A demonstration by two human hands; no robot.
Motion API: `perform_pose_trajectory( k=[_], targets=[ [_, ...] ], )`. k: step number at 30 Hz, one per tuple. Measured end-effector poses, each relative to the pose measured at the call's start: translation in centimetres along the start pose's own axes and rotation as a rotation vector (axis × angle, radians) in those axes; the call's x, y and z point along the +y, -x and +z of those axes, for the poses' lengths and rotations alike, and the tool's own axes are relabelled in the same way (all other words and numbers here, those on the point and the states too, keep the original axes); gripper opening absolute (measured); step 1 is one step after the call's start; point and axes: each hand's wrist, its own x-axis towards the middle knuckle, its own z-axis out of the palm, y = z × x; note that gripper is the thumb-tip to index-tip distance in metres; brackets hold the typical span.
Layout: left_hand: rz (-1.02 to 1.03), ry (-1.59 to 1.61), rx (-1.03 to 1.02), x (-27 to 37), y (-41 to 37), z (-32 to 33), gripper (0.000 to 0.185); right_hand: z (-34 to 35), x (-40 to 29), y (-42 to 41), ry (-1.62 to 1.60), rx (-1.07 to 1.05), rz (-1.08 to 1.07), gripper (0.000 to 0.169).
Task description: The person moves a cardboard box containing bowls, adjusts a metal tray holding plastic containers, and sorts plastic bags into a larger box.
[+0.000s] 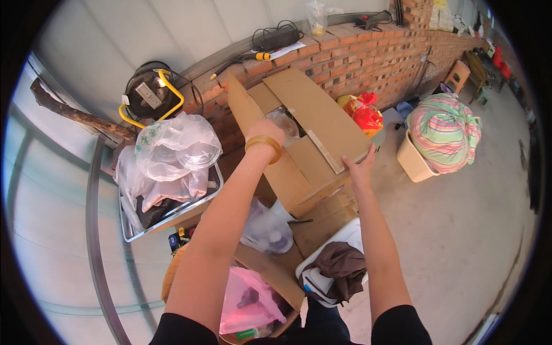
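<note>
A large cardboard box (319, 116) lies before me, its flaps partly apart. Through the gap shows something round in clear plastic (284, 125). My left hand (265, 131), with an amber-coloured bangle at the wrist, is at this gap beside the raised left flap; its fingertips are hidden, so its hold cannot be told. My right hand (361, 166) rests against the near right corner of the box, thumb on top and fingers at the edge. Below the box are a clear plastic bag (267, 228) and an open carton with a pink plastic bag (248, 297).
Left stands a metal tray (172, 225) piled with plastic bags, near a cable reel (151, 92) with a yellow frame. A brick wall (340, 54) runs behind. At right, a beige bin (414, 161) holds a striped cloth bundle (446, 131). A white tub (304, 267) holds brown cloth.
</note>
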Motion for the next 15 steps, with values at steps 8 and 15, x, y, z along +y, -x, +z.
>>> perform_pose_trajectory(
  k=[8,15],
  targets=[
    [-0.011,0.165,0.269,-3.7,9.2,-0.4,0.021,-0.6,1.9,-2.7,-0.203,-0.214,0.018,0.098],
    [0.056,0.506,0.185,-5.1,11.7,0.5,0.032,-1.8,-0.6,-3.3,-0.313,-0.413,0.153,0.098]
  ],
)
